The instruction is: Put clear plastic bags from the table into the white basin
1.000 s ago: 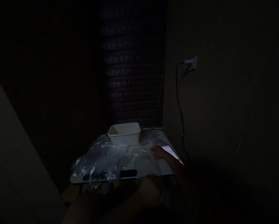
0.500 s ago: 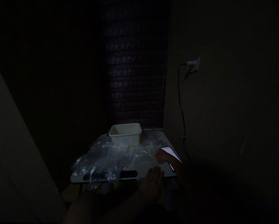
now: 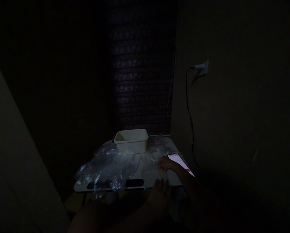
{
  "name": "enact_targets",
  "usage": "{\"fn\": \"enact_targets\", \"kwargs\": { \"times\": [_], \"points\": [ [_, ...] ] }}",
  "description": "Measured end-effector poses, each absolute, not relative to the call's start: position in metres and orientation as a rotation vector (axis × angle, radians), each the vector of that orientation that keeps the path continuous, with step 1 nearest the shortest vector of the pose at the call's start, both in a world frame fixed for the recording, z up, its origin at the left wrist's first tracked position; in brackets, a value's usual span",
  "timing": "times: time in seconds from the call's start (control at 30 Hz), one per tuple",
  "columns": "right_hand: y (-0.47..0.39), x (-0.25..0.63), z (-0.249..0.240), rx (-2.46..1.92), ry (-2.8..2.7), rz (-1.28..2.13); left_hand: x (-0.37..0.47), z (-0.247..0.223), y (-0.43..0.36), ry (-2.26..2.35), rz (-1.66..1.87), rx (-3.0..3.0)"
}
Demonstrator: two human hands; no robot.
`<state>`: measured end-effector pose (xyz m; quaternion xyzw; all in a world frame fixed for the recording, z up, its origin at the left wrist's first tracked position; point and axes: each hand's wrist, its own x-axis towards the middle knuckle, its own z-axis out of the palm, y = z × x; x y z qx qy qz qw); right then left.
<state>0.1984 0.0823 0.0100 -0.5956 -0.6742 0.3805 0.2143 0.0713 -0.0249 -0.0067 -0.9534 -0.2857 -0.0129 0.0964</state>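
Observation:
The light is very dim. My left hand (image 3: 161,191) lies at the table's front edge, its fingers stretched forward and slightly apart. Just beyond it, my right hand (image 3: 164,163) hangs low over the table (image 3: 175,181) with curled fingers, beside clear plastic; what they pinch, if anything, is lost in the dark. A lit phone (image 3: 179,160) lies by my right wrist, partly covered by the forearm. Crumpled clear plastic bags (image 3: 106,168) spread over the table's left and middle. A white plastic tub (image 3: 132,147) with dark handles stands at the back.
A dark patterned blind (image 3: 128,77) with a hanging cord (image 3: 168,106) is behind the table. A plug in a wall socket (image 3: 202,68) on the right has a black cable (image 3: 189,111) running down. A pale vertical surface (image 3: 6,145) stands close on the left.
My right hand has shifted slightly left, and more of the phone's screen shows. My left hand has drawn back a little toward me. The whole view has tilted slightly.

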Motion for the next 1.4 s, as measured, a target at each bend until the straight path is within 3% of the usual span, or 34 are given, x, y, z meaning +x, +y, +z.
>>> {"fn": "enact_targets", "kwargs": {
  "times": [0.43,1.4],
  "points": [
    [0.095,0.185,0.008,-1.674,-1.986,0.704,0.071,0.002,-0.03,-0.858,-0.011,-2.823],
    [0.091,0.174,0.007,-1.601,-2.109,0.601,0.093,-0.017,-0.02,-1.009,-0.094,-2.692]
  ]
}}
